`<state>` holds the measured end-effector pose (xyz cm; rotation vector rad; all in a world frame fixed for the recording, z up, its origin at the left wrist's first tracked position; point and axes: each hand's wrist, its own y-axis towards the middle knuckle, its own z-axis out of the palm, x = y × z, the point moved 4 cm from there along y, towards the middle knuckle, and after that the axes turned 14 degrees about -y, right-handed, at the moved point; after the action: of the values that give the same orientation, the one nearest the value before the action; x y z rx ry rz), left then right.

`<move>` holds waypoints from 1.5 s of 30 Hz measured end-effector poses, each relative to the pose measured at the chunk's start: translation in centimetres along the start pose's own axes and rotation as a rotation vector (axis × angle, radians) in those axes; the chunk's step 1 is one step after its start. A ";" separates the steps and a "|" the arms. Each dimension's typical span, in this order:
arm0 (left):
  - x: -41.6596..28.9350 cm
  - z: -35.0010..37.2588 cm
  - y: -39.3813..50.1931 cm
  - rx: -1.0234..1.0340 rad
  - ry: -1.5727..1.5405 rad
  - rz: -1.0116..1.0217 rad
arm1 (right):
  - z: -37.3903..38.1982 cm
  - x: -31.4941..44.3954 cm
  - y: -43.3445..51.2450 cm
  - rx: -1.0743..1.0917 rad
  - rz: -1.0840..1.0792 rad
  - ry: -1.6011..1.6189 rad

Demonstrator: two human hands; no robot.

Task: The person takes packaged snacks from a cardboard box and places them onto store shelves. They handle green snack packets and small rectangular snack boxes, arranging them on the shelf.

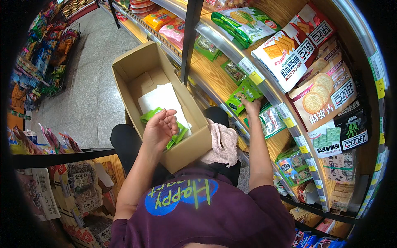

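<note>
On the lower shelf, my right hand (252,108) grips the near edge of a green snack packet (240,96). Further green packets (233,71) lie just beyond it. A clear-fronted packet with green edging (271,121) lies beside my right wrist. My left hand (162,126) is above an open cardboard box (189,152), its fingers loosely curled and nothing visible in them. Inside the box are bright green packaging (176,139), partly hidden by that hand, and a white sheet (166,97).
A pink cloth (221,144) hangs at the box's near right corner. Biscuit bags (325,93) fill the upper shelf on the right. A black shelf post (190,40) rises beyond the box. Packaged snacks (83,186) stand at left. Tiled floor (90,77) separates me from another snack rack (52,52).
</note>
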<state>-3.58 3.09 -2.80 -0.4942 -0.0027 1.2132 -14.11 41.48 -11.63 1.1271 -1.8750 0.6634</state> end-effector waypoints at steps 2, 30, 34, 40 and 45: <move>-0.1 0.0 -0.1 0.037 -0.006 -0.003 | -0.6 -0.1 0.5 0.078 0.111 0.159; -0.2 -0.5 0.0 -0.025 -0.078 -0.021 | 3.6 -1.6 1.3 0.121 0.273 0.402; -0.1 -0.4 -0.1 -0.029 -0.080 -0.027 | 1.8 0.4 0.1 -0.043 0.045 0.371; -0.1 -0.3 -0.1 -0.023 -0.091 -0.034 | -1.0 -3.4 1.0 -0.167 0.152 0.428; 0.0 -0.3 -0.1 -0.019 -0.089 -0.036 | -0.6 -4.7 1.1 -0.187 0.290 0.311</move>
<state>-3.38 2.91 -3.03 -0.4549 -0.0987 1.1995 -13.68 44.53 -15.40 0.5991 -1.7991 0.7587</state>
